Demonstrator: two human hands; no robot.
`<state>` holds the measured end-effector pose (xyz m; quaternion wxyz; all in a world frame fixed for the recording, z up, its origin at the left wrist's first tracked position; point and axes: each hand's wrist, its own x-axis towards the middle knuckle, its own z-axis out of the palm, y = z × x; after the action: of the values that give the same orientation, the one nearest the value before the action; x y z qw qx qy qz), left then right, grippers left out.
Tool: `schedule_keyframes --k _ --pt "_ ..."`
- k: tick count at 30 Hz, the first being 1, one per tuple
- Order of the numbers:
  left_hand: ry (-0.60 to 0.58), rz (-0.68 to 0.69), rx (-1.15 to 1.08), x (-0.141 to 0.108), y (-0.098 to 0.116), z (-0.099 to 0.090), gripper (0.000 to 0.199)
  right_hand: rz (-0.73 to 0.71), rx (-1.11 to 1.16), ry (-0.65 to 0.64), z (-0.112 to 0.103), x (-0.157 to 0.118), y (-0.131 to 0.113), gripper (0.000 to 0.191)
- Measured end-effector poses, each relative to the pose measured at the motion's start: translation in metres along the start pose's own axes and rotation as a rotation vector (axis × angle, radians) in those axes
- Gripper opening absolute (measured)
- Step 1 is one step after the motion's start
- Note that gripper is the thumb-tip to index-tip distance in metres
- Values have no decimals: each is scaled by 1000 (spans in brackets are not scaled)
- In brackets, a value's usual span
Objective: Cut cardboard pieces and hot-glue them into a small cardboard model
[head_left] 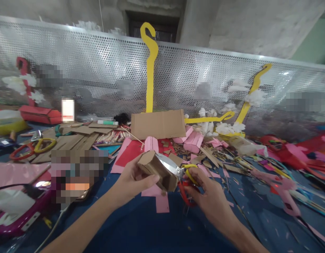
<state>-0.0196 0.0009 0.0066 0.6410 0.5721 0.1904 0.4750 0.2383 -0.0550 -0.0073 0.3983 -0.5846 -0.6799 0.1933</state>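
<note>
My left hand (138, 179) grips a small folded cardboard box (149, 162), thumb on its near side and fingers behind it. In my right hand (204, 189) is a pair of scissors with one yellow and one red handle. The scissors (169, 165) have their blades spread at the box's edge; one blade runs along its top and the other is hidden by the cardboard. Below and behind the box lie pink paper pieces (162, 203) on the blue table.
A larger cardboard box (159, 124) with a yellow hook-shaped piece (150, 70) stands ahead. To the right lies a pink glue gun (280, 186); on the left, another pair of scissors (33, 147) and a purple tissue holder (20, 218). Scraps cover the middle. A perforated metal panel (99, 70) rises behind.
</note>
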Motion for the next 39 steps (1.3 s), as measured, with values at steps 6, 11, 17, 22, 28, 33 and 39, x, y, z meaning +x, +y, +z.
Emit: schedule_keyframes --k 6,11,17,22,28,33,39 --pt "7 0 -10 1 -1 -1 37 5 -10 48 1 0 2 23" --pt "30 23 -24 2 -2 -1 35 22 74 46 5 2 6 24" --pt "11 10 -16 2 -1 -2 32 -46 85 119 4 6 14 25" --pt "-1 -2 -11 1 -3 -3 30 -67 75 114 2 1 4 28" --pt "80 -38 -31 0 0 -1 42 -130 -16 115 2 -1 1 33" --pt "92 -253 -279 2 6 0 34 -96 14 164 3 2 9 31" --pt "257 -440 -339 7 12 1 42 -5 36 176 4 8 13 33"
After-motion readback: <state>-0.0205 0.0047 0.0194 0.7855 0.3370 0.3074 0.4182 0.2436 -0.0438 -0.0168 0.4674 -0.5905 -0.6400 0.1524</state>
